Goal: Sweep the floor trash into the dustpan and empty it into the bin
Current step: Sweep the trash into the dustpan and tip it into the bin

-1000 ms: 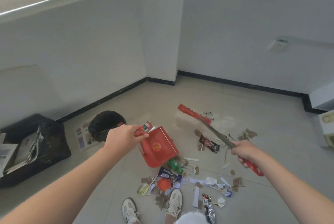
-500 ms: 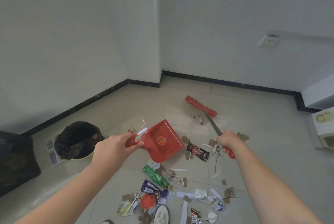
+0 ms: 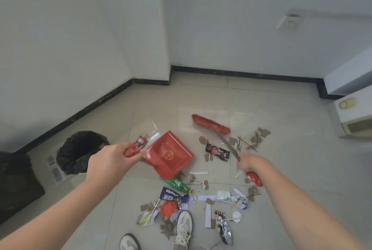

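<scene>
My left hand (image 3: 108,161) grips the handle of a red dustpan (image 3: 169,155), held above the floor with its pan tilted and its inside showing nothing in it. My right hand (image 3: 248,162) grips the metal shaft of a red broom near its red end grip; the broom head (image 3: 210,123) rests on the tiles farther away. Scattered trash lies between my arms: a green bottle (image 3: 177,184), a dark snack wrapper (image 3: 217,151), a red ball of plastic (image 3: 168,208), paper strips, cardboard bits and a foil wrapper (image 3: 224,227). A bin (image 3: 80,152) lined with a black bag stands at the left.
A black bag (image 3: 16,183) lies at the far left by the wall. A white appliance (image 3: 354,114) sits at the right edge. Black skirting runs along the white walls and a pillar corner. My two shoes (image 3: 183,227) stand among the trash at the bottom.
The view has swung rightward and lowered, so the bin and black bag shifted left. The dustpan has stayed lifted near the bin. The broom head moved right and farther from the dustpan.
</scene>
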Tool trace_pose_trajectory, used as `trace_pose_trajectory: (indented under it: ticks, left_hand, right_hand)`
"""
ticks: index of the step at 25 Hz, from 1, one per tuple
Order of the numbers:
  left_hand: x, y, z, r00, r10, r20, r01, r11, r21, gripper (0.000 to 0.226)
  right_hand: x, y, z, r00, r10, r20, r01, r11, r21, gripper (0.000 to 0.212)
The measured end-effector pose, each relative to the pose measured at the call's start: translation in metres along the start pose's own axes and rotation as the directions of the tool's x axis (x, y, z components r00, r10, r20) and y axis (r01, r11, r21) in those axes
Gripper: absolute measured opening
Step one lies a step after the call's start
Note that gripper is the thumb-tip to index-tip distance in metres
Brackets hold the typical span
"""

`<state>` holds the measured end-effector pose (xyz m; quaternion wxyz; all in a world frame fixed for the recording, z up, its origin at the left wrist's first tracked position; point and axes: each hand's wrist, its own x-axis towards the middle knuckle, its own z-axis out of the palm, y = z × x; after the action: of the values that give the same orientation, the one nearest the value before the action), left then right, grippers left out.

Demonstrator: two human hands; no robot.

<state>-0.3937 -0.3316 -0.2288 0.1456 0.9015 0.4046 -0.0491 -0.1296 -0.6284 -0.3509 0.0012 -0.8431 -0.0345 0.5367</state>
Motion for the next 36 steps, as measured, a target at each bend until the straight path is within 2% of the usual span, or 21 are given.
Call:
trace_pose_trajectory:
  ticks: [4, 7, 9, 10, 12, 15, 18, 21, 24, 26, 30, 34, 36]
  left_hand:
    - [-0.013, -0.01, -0.017, 1.0, -0.002, 0.028, 0.004, 0.999, -0.051, 0.055]
    - [-0.032, -0.031, -0.028, 0.987, 0.123, 0.103, -0.126, 0.992, 0.022, 0.052]
    - [-0.04, -0.048, -0.044, 0.969, 0.215, 0.125, -0.223, 0.973, 0.054, 0.05]
    - [-0.043, -0.058, -0.054, 0.962, 0.246, 0.122, -0.254, 0.965, 0.059, 0.05]
    - [-0.047, -0.08, -0.071, 0.956, 0.278, 0.097, -0.282, 0.959, 0.034, 0.052]
    - [-0.045, -0.102, -0.089, 0.939, 0.337, 0.069, -0.339, 0.941, 0.017, 0.054]
    - [-0.039, -0.106, -0.105, 0.908, 0.414, 0.059, -0.417, 0.908, 0.033, 0.052]
    - [-0.045, -0.098, -0.103, 0.894, 0.443, 0.07, -0.445, 0.895, 0.013, 0.05]
    - [-0.047, -0.079, -0.101, 0.897, 0.438, 0.059, -0.438, 0.899, -0.021, 0.048]
    - [-0.045, -0.059, -0.101, 0.892, 0.45, 0.044, -0.449, 0.893, -0.036, 0.046]
    - [-0.04, 0.003, -0.087, 0.877, 0.481, 0.017, -0.48, 0.877, -0.017, 0.044]
    - [-0.015, 0.076, -0.064, 0.898, 0.44, -0.015, -0.44, 0.898, -0.031, 0.049]
    - [0.0, 0.112, -0.049, 0.896, 0.444, 0.009, -0.444, 0.896, -0.004, 0.048]
  right_hand:
    - [-0.056, -0.002, 0.074, 0.998, 0.063, 0.024, -0.061, 0.995, -0.079, 0.049]
    - [-0.104, -0.013, 0.133, 0.992, 0.122, 0.042, -0.116, 0.985, -0.129, 0.045]
    - [-0.13, -0.015, 0.169, 0.991, 0.114, 0.064, -0.105, 0.986, -0.131, 0.034]
    - [-0.142, -0.015, 0.187, 0.992, 0.111, 0.057, -0.105, 0.99, -0.099, 0.028]
    - [-0.165, -0.018, 0.221, 0.992, 0.125, 0.022, -0.125, 0.992, -0.005, 0.03]
    - [-0.197, -0.027, 0.246, 0.993, 0.12, -0.018, -0.112, 0.963, 0.245, 0.031]
    - [-0.22, -0.026, 0.232, 0.989, 0.136, -0.063, -0.089, 0.871, 0.483, 0.036]
    - [-0.23, -0.013, 0.208, 0.982, 0.159, -0.099, -0.069, 0.801, 0.595, 0.048]
    - [-0.227, 0.007, 0.185, 0.973, 0.187, -0.134, -0.041, 0.712, 0.701, 0.051]
    - [-0.222, 0.022, 0.167, 0.968, 0.194, -0.159, -0.013, 0.672, 0.741, 0.055]
    - [-0.189, 0.066, 0.116, 0.963, 0.222, -0.154, -0.014, 0.609, 0.793, 0.046]
    - [-0.139, 0.108, 0.05, 0.943, 0.29, -0.164, -0.026, 0.555, 0.832, 0.065]
    - [-0.116, 0.122, 0.013, 0.934, 0.307, -0.183, -0.013, 0.542, 0.841, 0.066]
